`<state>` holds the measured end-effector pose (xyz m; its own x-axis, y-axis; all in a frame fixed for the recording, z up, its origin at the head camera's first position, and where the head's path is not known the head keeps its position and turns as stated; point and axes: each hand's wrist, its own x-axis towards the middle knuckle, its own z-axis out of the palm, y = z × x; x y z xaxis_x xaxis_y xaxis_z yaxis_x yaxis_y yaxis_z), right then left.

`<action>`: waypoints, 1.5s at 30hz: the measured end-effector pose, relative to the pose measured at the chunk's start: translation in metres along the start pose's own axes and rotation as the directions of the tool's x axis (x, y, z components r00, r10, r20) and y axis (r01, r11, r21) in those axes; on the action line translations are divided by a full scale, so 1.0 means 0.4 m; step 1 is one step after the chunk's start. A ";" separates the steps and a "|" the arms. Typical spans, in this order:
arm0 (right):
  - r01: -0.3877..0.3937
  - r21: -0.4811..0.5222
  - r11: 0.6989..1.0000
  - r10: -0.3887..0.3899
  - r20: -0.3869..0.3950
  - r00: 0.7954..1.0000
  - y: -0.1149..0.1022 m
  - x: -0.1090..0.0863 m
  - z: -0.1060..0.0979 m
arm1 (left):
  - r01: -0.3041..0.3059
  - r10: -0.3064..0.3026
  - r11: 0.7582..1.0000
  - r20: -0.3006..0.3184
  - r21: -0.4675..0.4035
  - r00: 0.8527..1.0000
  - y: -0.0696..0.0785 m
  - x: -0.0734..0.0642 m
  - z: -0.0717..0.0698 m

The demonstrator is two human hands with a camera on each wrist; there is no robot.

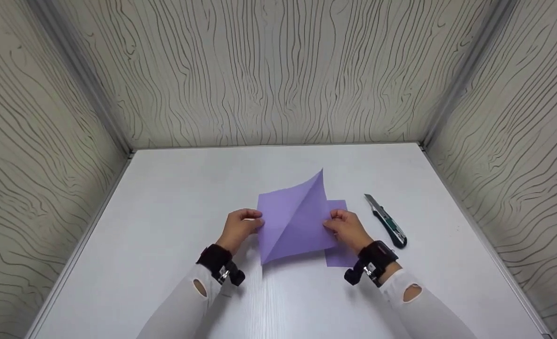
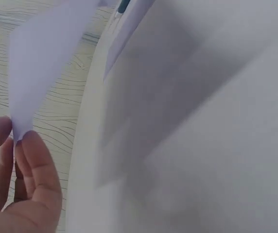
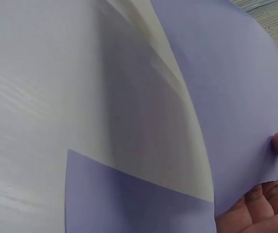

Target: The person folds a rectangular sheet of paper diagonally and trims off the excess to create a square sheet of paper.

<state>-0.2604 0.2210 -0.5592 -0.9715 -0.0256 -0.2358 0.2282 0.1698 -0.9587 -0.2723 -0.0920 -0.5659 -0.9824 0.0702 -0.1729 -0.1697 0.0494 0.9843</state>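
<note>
A purple sheet of paper (image 1: pixel 292 221) with a diagonal crease is held up above the table between both hands. Its far corner points up and its near left corner points toward the person. My left hand (image 1: pixel 241 229) pinches the left edge between thumb and fingers; the left wrist view shows that pinch on the paper (image 2: pixel 46 63) closely. On the opposite edge, my right hand (image 1: pixel 349 229) pinches with the thumb on top and the fingers underneath, as the right wrist view shows. Beneath the right hand lies a purple paper strip (image 1: pixel 340 258), partly hidden by the sheet.
A box cutter (image 1: pixel 386 221) with a dark green handle lies right of the right hand, blade out and pointing away. The white table (image 1: pixel 174 188) is enclosed by wood-grain panels (image 1: pixel 269 70) at the back and sides.
</note>
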 end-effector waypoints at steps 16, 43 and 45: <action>0.004 -0.246 0.969 -0.021 -0.064 0.998 0.038 -0.002 0.077 | -0.031 0.069 0.931 -0.091 0.364 0.994 -0.028 0.029 -0.050; 0.084 -0.754 0.652 -0.205 -0.068 0.976 0.032 0.001 0.138 | -0.381 0.321 0.329 0.277 0.864 0.906 -0.057 0.001 0.028; 0.073 -0.761 0.645 -0.194 -0.071 0.978 0.028 0.001 0.143 | -0.439 0.303 0.301 0.351 0.847 0.886 -0.054 -0.002 0.036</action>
<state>-0.2544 0.1666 -0.5789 -0.9994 0.0116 -0.0333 0.0271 0.8570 -0.5146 -0.2668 -0.0786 -0.5878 -0.8946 0.4271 0.1317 0.4454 0.8276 0.3416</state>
